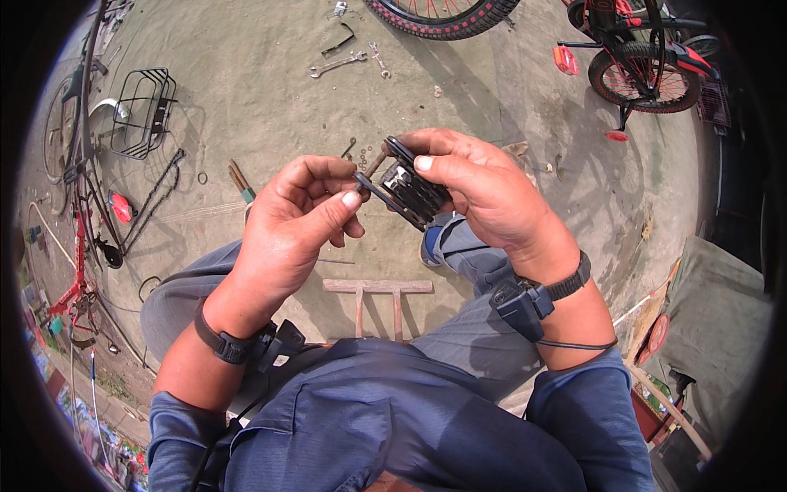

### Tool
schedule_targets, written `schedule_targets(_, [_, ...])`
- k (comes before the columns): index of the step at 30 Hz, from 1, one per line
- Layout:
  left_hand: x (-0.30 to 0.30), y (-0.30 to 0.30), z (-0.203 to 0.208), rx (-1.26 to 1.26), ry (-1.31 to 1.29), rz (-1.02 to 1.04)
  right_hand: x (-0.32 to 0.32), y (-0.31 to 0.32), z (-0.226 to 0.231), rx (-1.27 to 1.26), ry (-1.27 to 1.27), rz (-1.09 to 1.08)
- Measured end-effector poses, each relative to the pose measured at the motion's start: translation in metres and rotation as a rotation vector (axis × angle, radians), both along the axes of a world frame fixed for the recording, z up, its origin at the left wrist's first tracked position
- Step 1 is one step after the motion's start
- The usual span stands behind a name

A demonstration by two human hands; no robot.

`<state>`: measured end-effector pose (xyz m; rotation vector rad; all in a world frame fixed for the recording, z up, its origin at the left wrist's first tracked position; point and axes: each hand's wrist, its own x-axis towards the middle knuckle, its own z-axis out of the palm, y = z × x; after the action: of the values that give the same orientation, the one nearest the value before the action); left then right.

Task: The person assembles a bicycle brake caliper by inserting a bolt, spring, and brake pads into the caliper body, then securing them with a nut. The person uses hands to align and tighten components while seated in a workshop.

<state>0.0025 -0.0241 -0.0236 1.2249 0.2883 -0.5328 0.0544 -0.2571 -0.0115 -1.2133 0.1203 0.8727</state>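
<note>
Position of the black metal part (416,191): held up, just right of the fingers (331,213) of my left hand (283,217), which pinch narrowly at its left end beside a rust-brown rod (376,164); my right hand (496,184), nearer its bulk, grips its upper right side; its long axis slants, pointing forward-left and, oppositely, back toward my right leg (469,256)

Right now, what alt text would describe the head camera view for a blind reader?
A person's left hand and right hand hold a black mechanical part between them; on the ground beyond lie two wrenches, with a bicycle to the right.
</note>
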Motion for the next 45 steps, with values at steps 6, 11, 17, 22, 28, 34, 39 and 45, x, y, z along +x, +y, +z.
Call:
schedule_targets(6, [-0.0010, -0.0004, 0.0005, 0.016, 0.004, -0.010, -0.0020, 0.0023, -0.0010, -0.016, -0.047, -0.009])
schedule_targets(11, [-0.0010, 0.0004, 0.0001, 0.018, 0.004, -0.019, -0.0014, 0.0024, 0.0022, -0.044, -0.079, 0.018])
schedule_targets(17, [-0.0010, 0.0005, 0.0005, 0.019, 0.007, -0.027, -0.0017, 0.0023, 0.0018, -0.024, -0.092, 0.036])
schedule_targets(22, [-0.0008, 0.0002, 0.0011, 0.009, 0.021, -0.033, -0.0025, 0.0026, -0.0004, -0.037, -0.119, 0.028])
schedule_targets(28, [-0.0007, 0.0001, 0.0012, -0.002, 0.026, -0.033, -0.0018, 0.0028, 0.0013, -0.054, -0.154, 0.054])
schedule_targets(34, [-0.0002, 0.0019, -0.0008, -0.008, 0.030, -0.032, -0.0014, 0.0033, -0.0032, -0.043, -0.152, 0.048])
schedule_targets(39, [0.0020, 0.0033, -0.0026, -0.004, -0.004, -0.016, -0.0003, 0.0029, -0.0055, -0.014, -0.121, 0.028])
schedule_targets(45, [0.0045, 0.0067, -0.0017, 0.033, -0.019, -0.005, 0.0021, 0.0038, -0.0032, 0.001, -0.087, 0.017])
